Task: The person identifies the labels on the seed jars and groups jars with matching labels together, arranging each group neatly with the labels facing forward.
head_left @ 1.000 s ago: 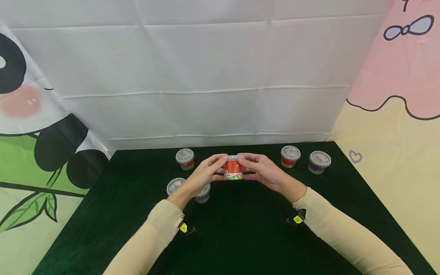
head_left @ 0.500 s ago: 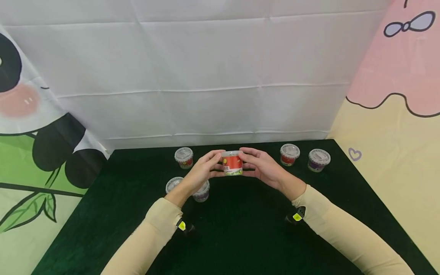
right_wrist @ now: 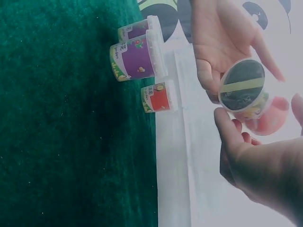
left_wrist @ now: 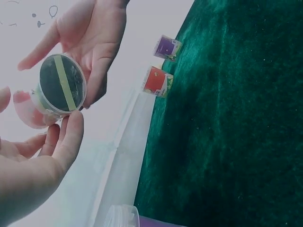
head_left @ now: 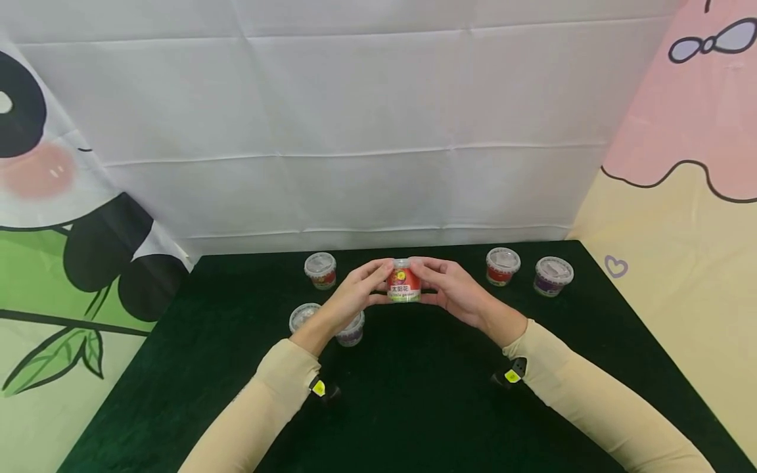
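Above the table, both hands hold a small lidded plastic tub (head_left: 405, 282) with a red label, a flower picture and Chinese lettering towards the head view. My left hand (head_left: 355, 292) grips its left side, thumb near the lid and fingers lower down. From the right, my right hand (head_left: 458, 289) grips it the same way. The left wrist view shows the tub's clear base (left_wrist: 62, 82), dark inside, with a yellow-green strip across it. Partly hidden by the left forearm are a white-lidded tub (head_left: 303, 315) and a purple-labelled tub (head_left: 351, 330).
A red-labelled tub (head_left: 321, 270) stands at the back left of the dark green tabletop (head_left: 426, 401). At the back right are another red-labelled tub (head_left: 503, 267) and a purple-labelled one (head_left: 553, 276). A white cloth (head_left: 355, 131) hangs behind the table, with printed cloths at both sides.
The held tub has turned between the hands, bringing the flower picture and lettering to the front. It rose slightly at first. The tubs on the table have not moved.
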`<action>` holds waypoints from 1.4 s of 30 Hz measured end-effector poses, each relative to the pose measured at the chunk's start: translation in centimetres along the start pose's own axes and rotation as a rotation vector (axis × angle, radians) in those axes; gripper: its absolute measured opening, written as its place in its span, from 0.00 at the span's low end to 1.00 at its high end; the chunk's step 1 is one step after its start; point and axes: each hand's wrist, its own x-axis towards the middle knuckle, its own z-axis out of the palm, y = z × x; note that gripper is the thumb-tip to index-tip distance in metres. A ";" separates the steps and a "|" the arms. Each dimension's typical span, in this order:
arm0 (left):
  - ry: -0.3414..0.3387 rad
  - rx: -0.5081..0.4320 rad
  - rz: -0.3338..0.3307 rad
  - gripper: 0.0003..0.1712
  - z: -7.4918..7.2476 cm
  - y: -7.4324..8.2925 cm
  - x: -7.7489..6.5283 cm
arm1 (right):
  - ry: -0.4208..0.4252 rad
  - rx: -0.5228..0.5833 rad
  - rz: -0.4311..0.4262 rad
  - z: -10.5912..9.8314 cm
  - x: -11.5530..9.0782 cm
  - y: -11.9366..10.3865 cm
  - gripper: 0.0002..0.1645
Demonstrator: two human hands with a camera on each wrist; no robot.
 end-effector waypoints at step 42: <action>0.027 0.059 -0.002 0.36 -1.5 0.7 -0.5 | 0.025 -0.034 0.012 0.0 0.6 -0.4 0.31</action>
